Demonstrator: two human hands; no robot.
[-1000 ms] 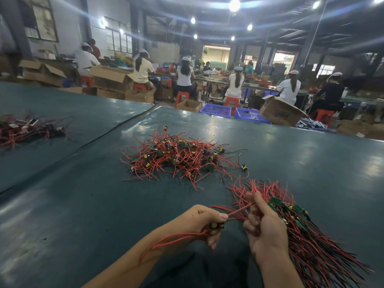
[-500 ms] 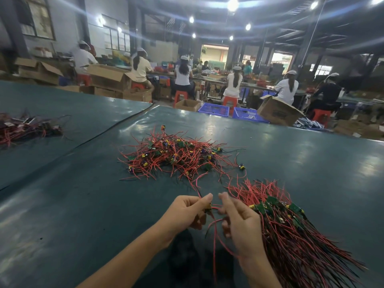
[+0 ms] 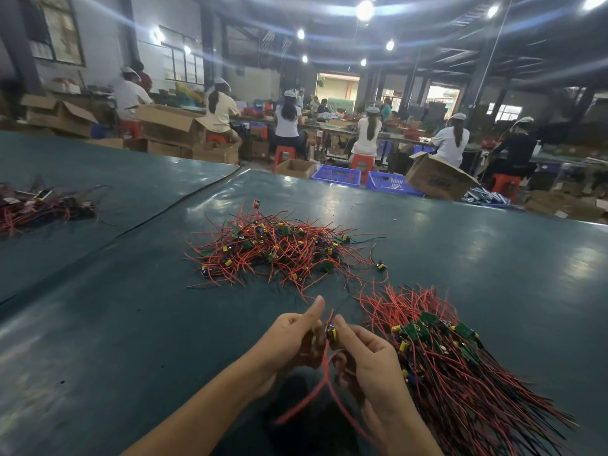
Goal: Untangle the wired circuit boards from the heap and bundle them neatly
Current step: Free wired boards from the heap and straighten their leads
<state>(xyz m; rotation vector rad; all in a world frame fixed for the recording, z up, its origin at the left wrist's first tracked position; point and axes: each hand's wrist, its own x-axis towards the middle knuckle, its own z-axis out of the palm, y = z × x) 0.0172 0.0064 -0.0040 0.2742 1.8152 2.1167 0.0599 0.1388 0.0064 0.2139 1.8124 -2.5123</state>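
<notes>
A tangled heap [image 3: 279,251] of small green circuit boards with red and black wires lies mid-table. To its right front lies a combed bundle [image 3: 460,366] of boards with wires running toward me. Between them my left hand [image 3: 289,343] and my right hand [image 3: 368,360] both pinch one small wired board [image 3: 330,333] with a yellow part. Its red wires [image 3: 324,386] hang down between my wrists. My left thumb points up.
The table [image 3: 131,340] has a dark green cover with a seam running back left. Another wire pile [image 3: 36,209] sits at the far left. Beyond the far edge stand cardboard boxes [image 3: 437,179], blue crates [image 3: 335,174] and seated workers.
My hands have come together, from apart with a wire stretched between them to both pinching the small board. The wires now dangle below. The view has shifted slightly.
</notes>
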